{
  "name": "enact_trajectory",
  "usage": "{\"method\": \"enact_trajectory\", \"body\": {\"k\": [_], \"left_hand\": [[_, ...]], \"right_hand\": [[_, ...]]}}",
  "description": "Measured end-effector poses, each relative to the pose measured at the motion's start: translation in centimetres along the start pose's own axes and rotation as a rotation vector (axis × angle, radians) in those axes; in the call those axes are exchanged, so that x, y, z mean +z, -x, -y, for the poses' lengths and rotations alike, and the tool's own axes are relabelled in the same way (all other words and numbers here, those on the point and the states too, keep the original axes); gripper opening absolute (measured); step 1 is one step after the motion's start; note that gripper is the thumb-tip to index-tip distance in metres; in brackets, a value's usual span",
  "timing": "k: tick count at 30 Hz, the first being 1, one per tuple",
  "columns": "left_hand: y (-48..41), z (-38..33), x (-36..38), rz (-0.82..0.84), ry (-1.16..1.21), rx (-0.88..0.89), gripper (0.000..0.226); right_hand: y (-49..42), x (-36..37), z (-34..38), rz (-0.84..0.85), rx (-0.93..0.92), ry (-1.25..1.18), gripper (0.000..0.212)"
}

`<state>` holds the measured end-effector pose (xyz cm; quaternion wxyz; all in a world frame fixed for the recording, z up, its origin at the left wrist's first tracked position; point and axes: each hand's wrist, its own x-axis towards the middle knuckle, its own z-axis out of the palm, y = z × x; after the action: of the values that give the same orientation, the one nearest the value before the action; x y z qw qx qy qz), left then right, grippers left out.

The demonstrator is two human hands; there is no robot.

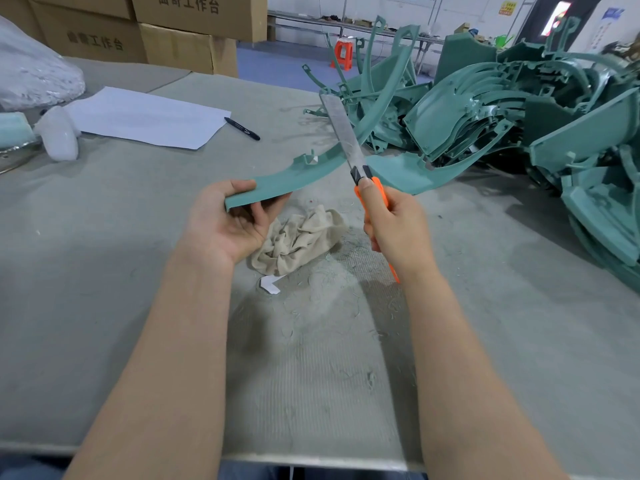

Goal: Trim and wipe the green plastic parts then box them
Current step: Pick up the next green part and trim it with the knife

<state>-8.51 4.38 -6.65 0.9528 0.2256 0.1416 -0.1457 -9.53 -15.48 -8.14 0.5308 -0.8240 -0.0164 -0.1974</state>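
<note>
The left hand point(225, 223) grips the near end of a curved green part point(277, 187), thumb on top and fingers curled under, above the cloth point(298, 240) crumpled on the tabletop point(311, 358). The long blade of the orange knife point(337, 129) crosses the part farther along, the right hand point(393, 230) wrapped round its handle, so trimming looks to be the step in hand. The next move likely calls for a steady scrape along that edge, blade kept off the holding hand.

One head-worn camera looked forward and down from the near edge of the worktop point(104, 271), close above the left hand point(225, 221) and right hand point(394, 226).
</note>
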Motion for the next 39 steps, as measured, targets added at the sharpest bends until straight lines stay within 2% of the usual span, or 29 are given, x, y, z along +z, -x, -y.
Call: {"method": "enact_trajectory", "body": {"k": [9, 12, 25, 31, 35, 39], "left_hand": [[0.0, 0.5, 0.5, 0.017, 0.058, 0.018, 0.012], [0.0, 0.7, 0.6, 0.031, 0.109, 0.026, 0.018], [0.1, 1.2, 1.1, 0.060, 0.128, 0.044, 0.014], [-0.4, 1.5, 1.2, 0.071, 0.201, 0.026, 0.020], [-0.1, 1.4, 1.2, 0.076, 0.189, 0.071, 0.019], [-0.3, 1.7, 1.6, 0.100, 0.179, 0.079, 0.031]], "right_hand": [[0.1, 0.7, 0.0, 0.066, -0.003, 0.016, 0.068], [0.3, 1.7, 0.3, 0.107, -0.013, 0.070, 0.076], [0.3, 2.0, 0.4, 0.137, -0.017, -0.041, 0.068], [1.1, 3.5, 0.9, 0.210, -0.124, 0.163, 0.048], [1.1, 3.4, 1.2, 0.220, -0.113, 0.163, 0.051], [1.3, 3.6, 1.2, 0.253, -0.130, 0.165, 0.053]]}}
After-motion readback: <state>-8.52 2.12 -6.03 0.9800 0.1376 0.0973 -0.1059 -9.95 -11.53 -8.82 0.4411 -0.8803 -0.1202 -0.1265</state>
